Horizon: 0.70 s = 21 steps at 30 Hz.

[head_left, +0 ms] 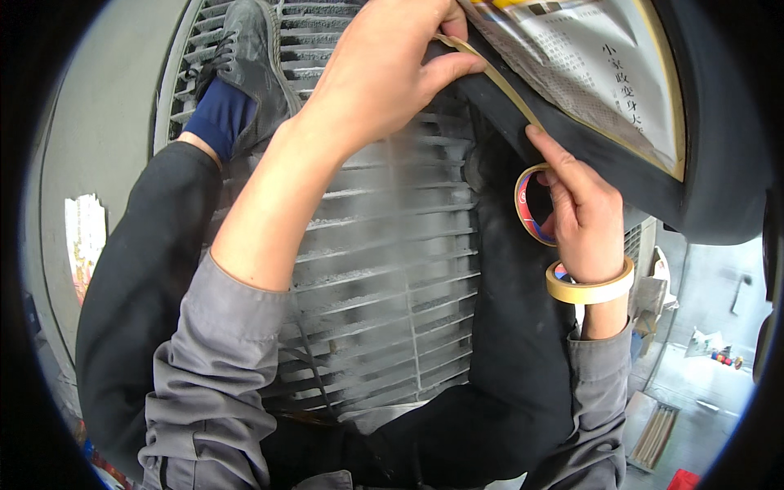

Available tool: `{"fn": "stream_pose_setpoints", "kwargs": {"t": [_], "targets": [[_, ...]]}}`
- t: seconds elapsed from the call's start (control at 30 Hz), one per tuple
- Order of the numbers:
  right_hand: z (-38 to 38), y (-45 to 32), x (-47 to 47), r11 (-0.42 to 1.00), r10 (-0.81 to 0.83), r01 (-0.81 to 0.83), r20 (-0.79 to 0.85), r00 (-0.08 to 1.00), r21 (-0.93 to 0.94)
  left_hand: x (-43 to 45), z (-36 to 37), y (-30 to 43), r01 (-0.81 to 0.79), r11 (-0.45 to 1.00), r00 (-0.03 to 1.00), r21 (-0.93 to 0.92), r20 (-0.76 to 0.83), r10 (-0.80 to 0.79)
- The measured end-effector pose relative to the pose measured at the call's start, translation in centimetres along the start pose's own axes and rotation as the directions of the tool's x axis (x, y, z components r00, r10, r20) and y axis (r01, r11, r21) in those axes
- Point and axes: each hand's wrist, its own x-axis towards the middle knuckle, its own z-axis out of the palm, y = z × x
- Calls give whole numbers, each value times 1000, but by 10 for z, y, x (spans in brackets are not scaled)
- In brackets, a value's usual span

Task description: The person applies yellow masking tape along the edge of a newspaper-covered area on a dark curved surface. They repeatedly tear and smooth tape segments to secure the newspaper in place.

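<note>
My left hand (398,67) pinches a narrow strip of masking tape (511,92) between thumb and finger at the top centre. The strip runs along the edge of a dark panel (603,150). My right hand (582,208) presses its index fingertip on the strip's lower end, while its other fingers hold a roll of masking tape (525,205). Around my right wrist hangs a second roll of masking tape (588,290). Printed paper (582,67), bordered with tape, covers the part of the panel above the strip.
Below my hands lies a dusty metal floor grating (373,257), between my bent legs. My shoe (251,67) rests on it at the upper left. Torn printed paper (86,245) is at the far left. Several rods (655,435) lie on the floor at the lower right.
</note>
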Motion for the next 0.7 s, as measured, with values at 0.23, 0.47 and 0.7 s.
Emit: {"fn": "stream_pose_setpoints", "kwargs": {"t": [0.23, 0.47, 0.7], "targets": [[-9, -9, 8, 916, 311, -325, 96, 946, 236, 5, 2, 12, 137, 990, 990, 14, -33, -137], [-10, -18, 16, 848, 400, -419, 127, 908, 323, 3, 11, 9, 190, 981, 974, 28, -127, -185], [-9, -13, 18, 886, 355, -374, 115, 928, 275, 5, 21, 10, 165, 983, 965, 83, -220, -143]]}}
